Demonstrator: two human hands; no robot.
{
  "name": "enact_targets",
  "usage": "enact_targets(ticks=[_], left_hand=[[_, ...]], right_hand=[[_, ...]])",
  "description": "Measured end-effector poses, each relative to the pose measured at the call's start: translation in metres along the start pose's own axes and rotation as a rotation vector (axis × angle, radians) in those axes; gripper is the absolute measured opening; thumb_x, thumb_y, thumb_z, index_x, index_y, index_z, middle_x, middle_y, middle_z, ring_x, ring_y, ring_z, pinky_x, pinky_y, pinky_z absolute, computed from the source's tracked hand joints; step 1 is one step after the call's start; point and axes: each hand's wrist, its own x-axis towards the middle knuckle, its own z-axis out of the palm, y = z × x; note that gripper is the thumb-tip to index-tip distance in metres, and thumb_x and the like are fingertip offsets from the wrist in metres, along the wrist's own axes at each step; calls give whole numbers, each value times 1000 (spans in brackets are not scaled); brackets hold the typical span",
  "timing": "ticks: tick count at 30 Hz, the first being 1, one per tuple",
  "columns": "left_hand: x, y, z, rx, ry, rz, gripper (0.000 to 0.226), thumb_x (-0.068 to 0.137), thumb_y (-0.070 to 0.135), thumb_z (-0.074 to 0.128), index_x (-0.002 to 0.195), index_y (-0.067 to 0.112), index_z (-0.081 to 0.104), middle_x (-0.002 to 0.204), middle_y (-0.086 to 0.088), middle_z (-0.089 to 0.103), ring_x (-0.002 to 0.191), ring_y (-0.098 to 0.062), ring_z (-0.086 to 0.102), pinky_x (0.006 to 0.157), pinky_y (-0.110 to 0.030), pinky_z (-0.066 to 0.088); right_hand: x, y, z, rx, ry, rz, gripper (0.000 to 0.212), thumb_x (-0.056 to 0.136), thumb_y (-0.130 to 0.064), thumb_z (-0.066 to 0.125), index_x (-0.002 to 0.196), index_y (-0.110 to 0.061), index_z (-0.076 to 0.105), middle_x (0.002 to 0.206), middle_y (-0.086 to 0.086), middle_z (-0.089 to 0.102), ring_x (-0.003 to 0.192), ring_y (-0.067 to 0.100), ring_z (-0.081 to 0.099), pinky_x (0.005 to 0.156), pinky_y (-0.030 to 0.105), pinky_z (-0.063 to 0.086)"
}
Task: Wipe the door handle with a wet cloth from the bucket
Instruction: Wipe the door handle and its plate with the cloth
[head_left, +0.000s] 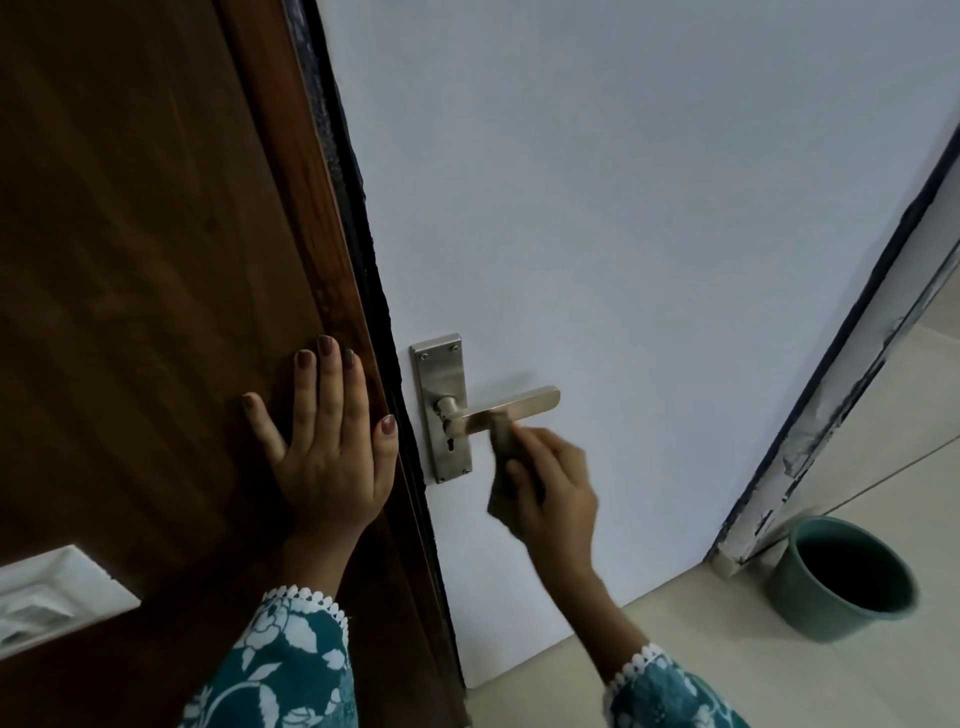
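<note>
Now right hand (553, 491) grips folded cloth (503, 457) against brushed-metal lever handle (506, 408); left hand (324, 441) splayed flat

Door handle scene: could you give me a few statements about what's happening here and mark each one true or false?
1. The right hand presses a cloth against the lever handle. True.
2. The left hand grips the handle. False: it lies flat and open on the brown wooden panel.
3. The bucket stands on the floor to the right. True.
4. The bucket is red. False: it is teal green.
5. The backplate has a keyhole below the lever. True.
</note>
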Motion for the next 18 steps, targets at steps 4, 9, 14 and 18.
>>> enact_targets(ticks=[4,9,14,18], left_hand=[[0,1,0,-8,-1,-3,56,100,33,27,151,9,20,157,-4,17,148,-21,13,116,-52,-4],[-1,1,2,2,22,-4,56,101,33,27,150,8,22,154,-8,25,148,-22,14,116,-51,-3],[-2,1,1,-6,28,2,56,100,32,28,150,7,23,155,-8,23,147,-22,15,116,-51,-3],[0,2,0,4,28,-5,55,100,32,28,149,7,23,156,-6,20,148,-22,12,116,-51,-4]], right_hand=[[-7,-14,27,60,-35,-41,34,81,-1,67,114,-9,66,111,2,58,104,18,55,87,10,41],[-5,-13,43,108,-33,-13,30,79,-2,71,108,-8,66,107,9,58,100,22,56,71,2,42],[3,-9,37,163,-2,33,22,79,0,70,100,-3,68,97,12,56,85,-7,56,54,-1,39],[19,3,22,58,113,124,20,77,0,73,97,-3,70,88,10,60,87,13,58,68,0,36]])
